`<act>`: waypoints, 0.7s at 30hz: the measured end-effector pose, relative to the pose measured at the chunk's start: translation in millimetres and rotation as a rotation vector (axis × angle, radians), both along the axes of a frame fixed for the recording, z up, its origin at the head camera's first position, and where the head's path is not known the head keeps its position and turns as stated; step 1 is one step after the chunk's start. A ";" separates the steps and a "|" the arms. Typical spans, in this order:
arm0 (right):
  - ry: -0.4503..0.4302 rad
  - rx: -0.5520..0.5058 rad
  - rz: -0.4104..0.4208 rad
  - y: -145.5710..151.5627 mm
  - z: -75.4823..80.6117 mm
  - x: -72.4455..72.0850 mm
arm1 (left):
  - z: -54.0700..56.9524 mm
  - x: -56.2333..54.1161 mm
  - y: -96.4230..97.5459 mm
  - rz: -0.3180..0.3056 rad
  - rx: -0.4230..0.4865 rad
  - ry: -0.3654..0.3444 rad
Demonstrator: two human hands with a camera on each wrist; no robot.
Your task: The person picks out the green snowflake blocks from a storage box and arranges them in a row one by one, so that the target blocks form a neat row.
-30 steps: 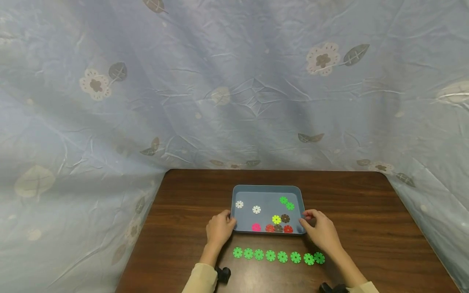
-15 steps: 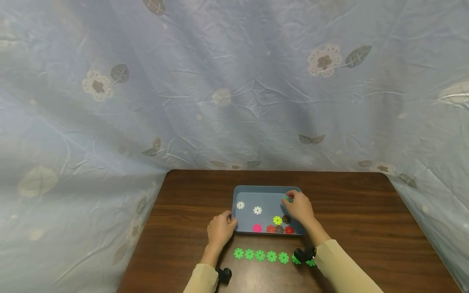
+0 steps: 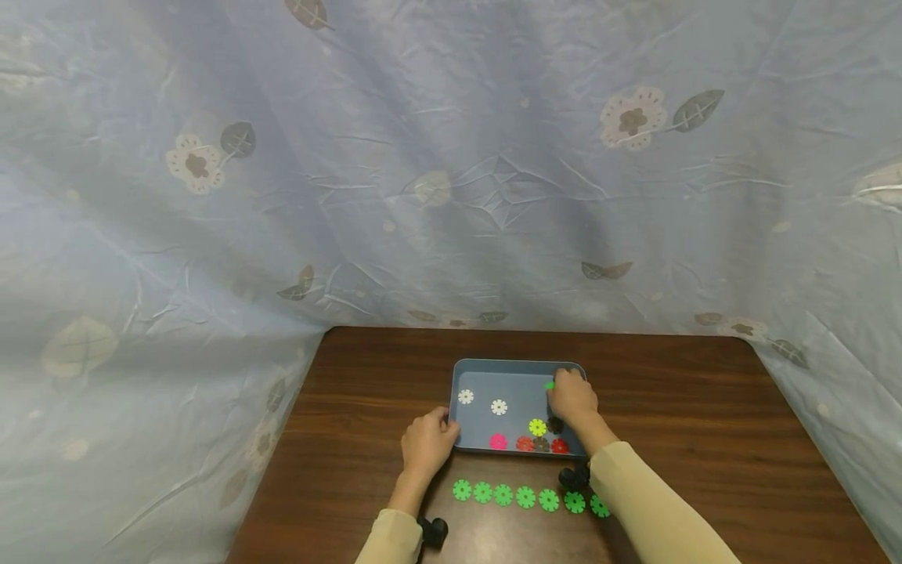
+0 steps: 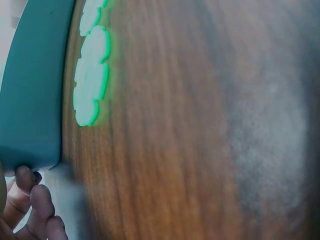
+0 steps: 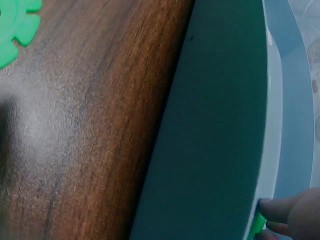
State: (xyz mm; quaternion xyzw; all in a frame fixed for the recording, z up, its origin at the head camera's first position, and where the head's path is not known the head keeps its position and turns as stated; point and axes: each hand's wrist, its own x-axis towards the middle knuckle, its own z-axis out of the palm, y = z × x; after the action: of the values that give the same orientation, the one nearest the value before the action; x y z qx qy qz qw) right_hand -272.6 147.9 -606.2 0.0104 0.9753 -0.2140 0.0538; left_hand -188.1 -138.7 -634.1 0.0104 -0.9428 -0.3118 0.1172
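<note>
A blue-grey tray [image 3: 486, 381] lies on the table, with its front wall [image 5: 210, 110] large in the right wrist view. My left hand [image 3: 427, 445] holds the tray's left edge near the front corner. Inside the right part of the tray, my right hand [image 3: 573, 396] pinches a green snowflake disc [image 5: 258, 223], which shows between thumb and finger. A bit of green [image 3: 550, 385] appears beside those fingers in the head view; whether another disc lies under the hand is hidden. Two white discs, a yellow disc [image 3: 537, 428], a pink disc [image 3: 497, 442] and several red and brown discs lie in the tray.
In front of the tray, several green discs [image 3: 524, 497] form a row on the brown wooden table [image 3: 676, 407]. My right forearm crosses the row's right end and hides part of it. A patterned curtain [image 3: 395, 235] hangs behind the table.
My right hand has left the tray's right edge and reached into the tray's upper right, where two green discs lay. It now pinches one. The left hand stays on the tray.
</note>
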 end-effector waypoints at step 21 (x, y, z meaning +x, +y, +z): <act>0.116 -0.274 0.016 18.0 16.2 21.8 | 1.7 -1.7 -4.6 -0.004 0.016 -0.018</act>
State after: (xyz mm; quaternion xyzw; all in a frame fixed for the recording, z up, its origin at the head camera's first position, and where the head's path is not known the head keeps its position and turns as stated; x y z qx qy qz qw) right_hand -250.9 165.9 -590.1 -0.0171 0.9385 -0.3447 0.0002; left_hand -189.8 -143.3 -632.4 0.0124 -0.9414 -0.3193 0.1079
